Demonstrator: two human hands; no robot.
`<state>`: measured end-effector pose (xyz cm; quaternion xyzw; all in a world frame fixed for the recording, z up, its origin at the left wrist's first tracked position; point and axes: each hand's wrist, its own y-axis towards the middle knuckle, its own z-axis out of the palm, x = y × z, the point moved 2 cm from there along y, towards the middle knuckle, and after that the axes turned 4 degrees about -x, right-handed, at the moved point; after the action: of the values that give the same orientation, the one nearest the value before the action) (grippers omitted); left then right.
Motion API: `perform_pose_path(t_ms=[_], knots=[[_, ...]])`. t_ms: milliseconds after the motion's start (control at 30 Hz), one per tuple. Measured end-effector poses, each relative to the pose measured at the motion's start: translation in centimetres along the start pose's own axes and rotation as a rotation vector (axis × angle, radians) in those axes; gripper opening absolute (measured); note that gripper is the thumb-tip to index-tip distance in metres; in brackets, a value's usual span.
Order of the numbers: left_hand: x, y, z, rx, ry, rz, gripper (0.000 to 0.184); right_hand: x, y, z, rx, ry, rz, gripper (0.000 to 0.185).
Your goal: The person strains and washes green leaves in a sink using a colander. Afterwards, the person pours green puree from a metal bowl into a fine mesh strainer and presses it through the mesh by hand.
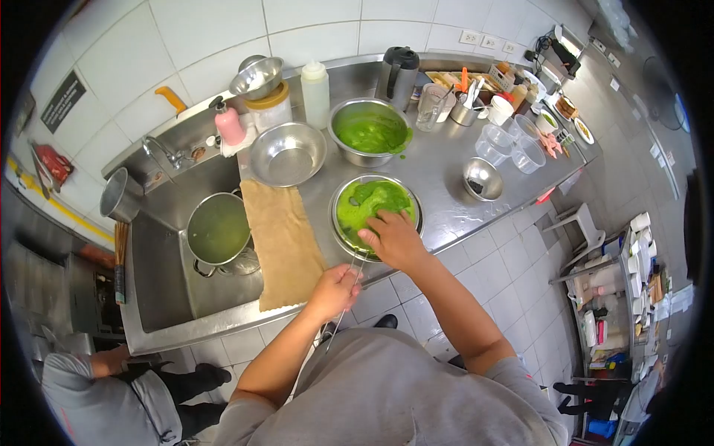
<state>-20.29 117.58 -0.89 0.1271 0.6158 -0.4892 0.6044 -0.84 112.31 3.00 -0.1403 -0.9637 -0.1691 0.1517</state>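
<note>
My left hand (334, 291) is closed round the thin wire handle of a strainer (358, 262) near the counter's front edge. The strainer rests over a metal bowl (422, 217) and is filled with bright green purée (372, 199). My right hand (394, 236) reaches over it from the right, thumb apart, with the fingertips down in the purée. Just behind stands a larger steel bowl (340, 143) with more green purée inside and smeared on its rim. A shallow steel bowl (288, 154) is to its left.
A brown cloth (282, 241) lies between the bowls and the sink (165, 286), where a pot (217, 228) of green liquid stands. Behind are a squeeze bottle (315, 97) and a jug (399, 74). Plastic cups (494, 145) are at right. A co-worker (111, 401) is at lower left.
</note>
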Motion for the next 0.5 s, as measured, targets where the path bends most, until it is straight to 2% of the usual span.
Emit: perform_pose_path(t_ms=[67, 133, 267, 367, 433, 467, 500], knots=[[-0.2, 0.2, 0.4, 0.022, 0.01, 0.025, 0.025, 0.0, 0.0, 0.1, -0.082, -0.037, 0.002, 0.058], [-0.6, 0.2, 0.7, 0.006, 0.011, 0.019, 0.025, 0.5, 0.0, -0.1, 0.052, -0.035, -0.037, 0.059], [-0.5, 0.2, 0.5, 0.021, 0.017, 0.01, 0.026, 0.0, 0.6, -0.7, 0.037, -0.026, -0.025, 0.059], [-0.6, 0.0, 0.6, 0.017, 0.059, 0.023, 0.027, 0.2, 1.6, -2.2, 0.151, -0.053, -0.017, 0.055], [-0.1, 0.0, 0.4, 0.015, 0.047, 0.02, 0.027, 0.6, 2.5, -3.2, 0.313, -0.102, -0.014, 0.048], [0.1, 0.1, 0.4, 0.016, 0.037, 0.016, 0.027, 0.3, 2.9, -3.0, 0.311, -0.102, -0.011, 0.048], [0.2, 0.0, 0.4, 0.021, 0.041, 0.016, 0.027, -0.1, 3.5, -3.0, 0.04, -0.059, -0.095, 0.045]])
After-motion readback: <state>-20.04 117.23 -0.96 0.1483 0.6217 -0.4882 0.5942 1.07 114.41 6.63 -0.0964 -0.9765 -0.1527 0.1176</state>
